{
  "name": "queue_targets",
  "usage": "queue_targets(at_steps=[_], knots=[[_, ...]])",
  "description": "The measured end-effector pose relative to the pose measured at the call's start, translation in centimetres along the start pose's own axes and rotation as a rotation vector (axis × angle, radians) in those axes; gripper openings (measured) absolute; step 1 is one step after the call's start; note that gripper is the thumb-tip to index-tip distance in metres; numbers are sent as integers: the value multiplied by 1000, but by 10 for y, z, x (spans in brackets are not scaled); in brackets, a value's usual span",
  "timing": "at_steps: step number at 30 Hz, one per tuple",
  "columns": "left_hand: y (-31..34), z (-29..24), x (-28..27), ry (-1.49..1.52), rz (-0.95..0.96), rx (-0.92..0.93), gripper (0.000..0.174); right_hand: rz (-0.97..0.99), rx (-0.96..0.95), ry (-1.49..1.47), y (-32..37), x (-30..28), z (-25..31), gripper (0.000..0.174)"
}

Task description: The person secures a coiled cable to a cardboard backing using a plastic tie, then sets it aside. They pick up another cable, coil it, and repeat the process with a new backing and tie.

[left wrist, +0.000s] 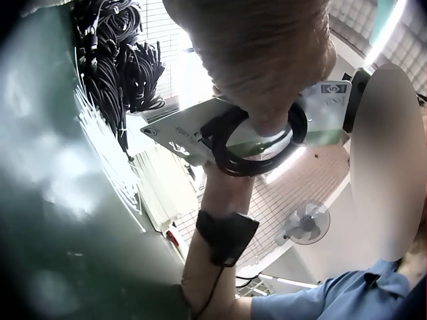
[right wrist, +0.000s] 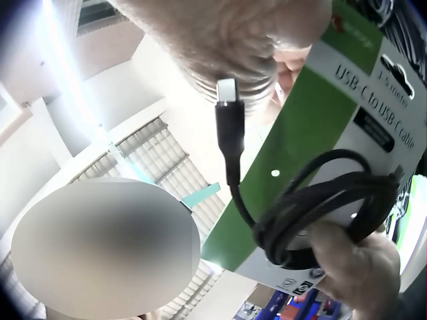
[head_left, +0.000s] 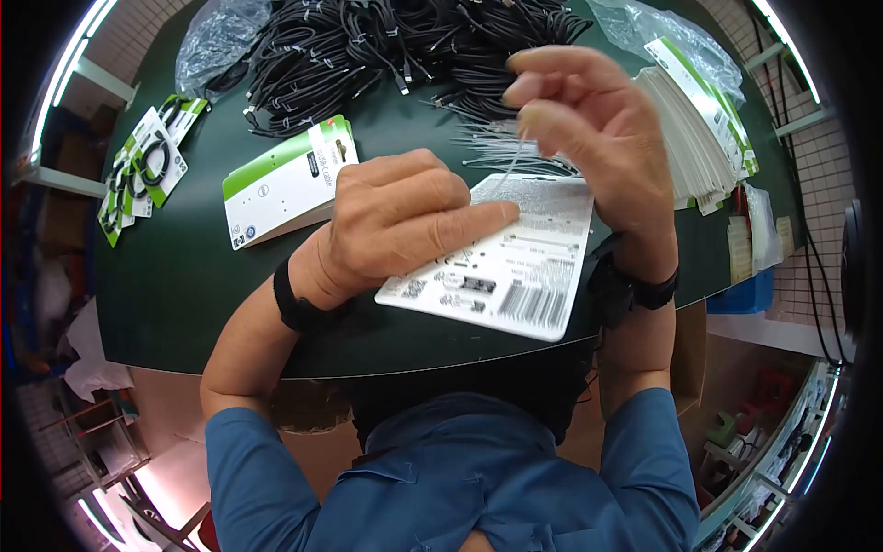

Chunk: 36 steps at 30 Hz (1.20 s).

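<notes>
My left hand (head_left: 405, 216) holds a white and green packaging card (head_left: 533, 267), its printed back turned up in the head view, fingers lying across it. On the card's underside, a coiled black USB-C cable (right wrist: 320, 207) is held against the printed front by the left thumb (right wrist: 340, 260). One plug (right wrist: 231, 123) sticks out from the coil. A thin pale cable tie (head_left: 509, 167) rises from the card's back toward my right hand (head_left: 598, 138). The right hand's bent fingers and thumb are at the tie's upper end, above the card's far edge.
A heap of black cables (head_left: 368, 55) lies at the back, with loose cable ties (head_left: 515, 147) before it. Cards are stacked at left (head_left: 280, 184) and right (head_left: 690, 138). Carded cables (head_left: 147, 170) lie far left. Plastic bags (head_left: 216, 46) flank the heap.
</notes>
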<state>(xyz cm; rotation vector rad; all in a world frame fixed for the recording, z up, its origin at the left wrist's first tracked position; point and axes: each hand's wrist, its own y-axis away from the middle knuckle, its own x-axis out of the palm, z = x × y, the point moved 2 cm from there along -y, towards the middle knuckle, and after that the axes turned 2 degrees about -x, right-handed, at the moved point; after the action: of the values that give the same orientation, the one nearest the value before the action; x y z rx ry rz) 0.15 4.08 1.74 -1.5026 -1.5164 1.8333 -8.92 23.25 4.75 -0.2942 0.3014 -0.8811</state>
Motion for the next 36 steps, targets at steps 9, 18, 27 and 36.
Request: queue_targets(at_steps=[9,18,27,36], knots=[[2,13,-7,423,-465,-950,17,-498,-572,98,5,0,-4,16],[8,15,-1,688,-694,-1075,22,-103,-928,796,8,61,-10,35],[4,9,6,636,-729,-962,19,-173,-923,958,9,69,-9,34],[4,11,3,703,-738,-1044,24,-220,-918,954,6,72,-13,30]])
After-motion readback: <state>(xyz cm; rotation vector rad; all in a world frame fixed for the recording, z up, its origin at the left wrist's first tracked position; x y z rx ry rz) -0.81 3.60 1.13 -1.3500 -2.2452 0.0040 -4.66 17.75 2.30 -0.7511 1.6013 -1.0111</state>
